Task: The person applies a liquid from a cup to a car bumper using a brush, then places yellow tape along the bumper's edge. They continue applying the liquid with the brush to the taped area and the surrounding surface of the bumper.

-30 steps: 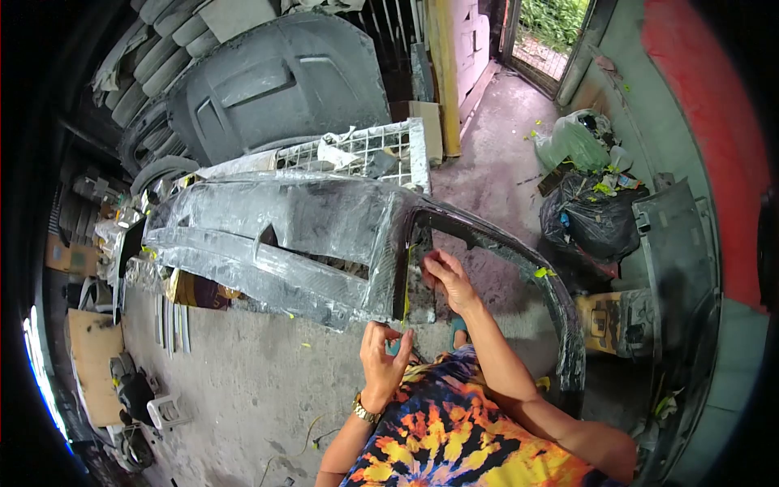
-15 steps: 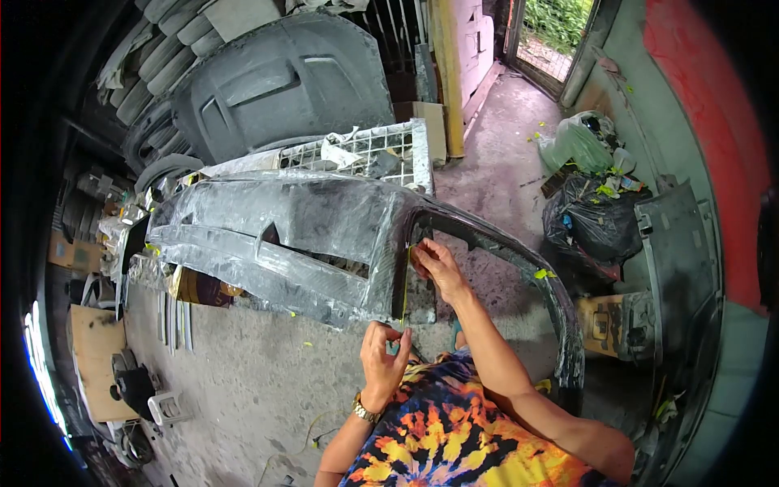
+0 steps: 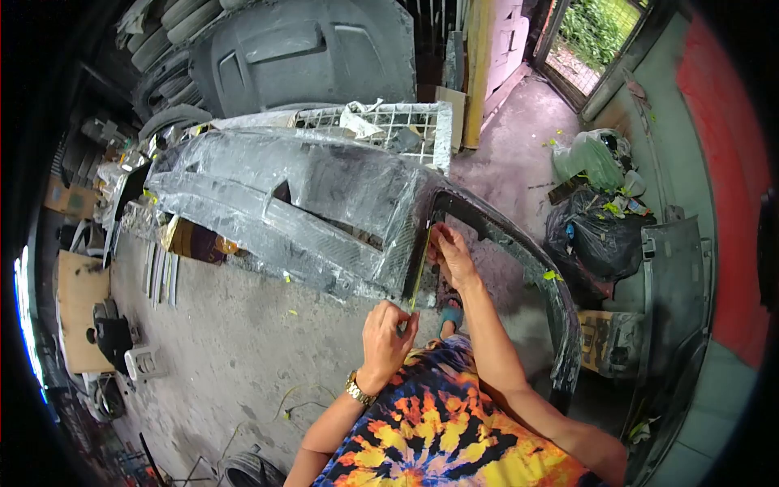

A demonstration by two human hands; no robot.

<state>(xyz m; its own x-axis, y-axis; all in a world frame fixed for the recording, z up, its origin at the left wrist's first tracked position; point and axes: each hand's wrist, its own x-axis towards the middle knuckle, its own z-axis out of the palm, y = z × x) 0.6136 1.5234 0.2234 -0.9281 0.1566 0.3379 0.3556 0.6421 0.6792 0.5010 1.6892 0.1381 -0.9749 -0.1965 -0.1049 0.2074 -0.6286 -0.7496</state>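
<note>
A large grey, sanded car bumper (image 3: 324, 195) with dark woven patches lies in front of me, its curved end arching round to my right. A thin yellow strip of tape (image 3: 420, 272) runs along the edge of its end opening. My left hand (image 3: 388, 341), with a gold watch at the wrist, is closed in a pinch at the strip's lower end. Higher up, the fingers of my right hand (image 3: 453, 256) are bent together against the same strip at the edge; their tips are partly hidden.
Behind the bumper stand a white wire rack (image 3: 442, 134) and a grey car hood (image 3: 308, 57). To the right are a black trash bag (image 3: 600, 231), a cardboard box (image 3: 596, 337) and a leaning panel (image 3: 673, 284). A tire (image 3: 251, 469) lies on the floor at lower left.
The view has shifted, and the bumper's end sits slightly further right and higher in the picture. Both hands stay at the yellow tape, which now slants more.
</note>
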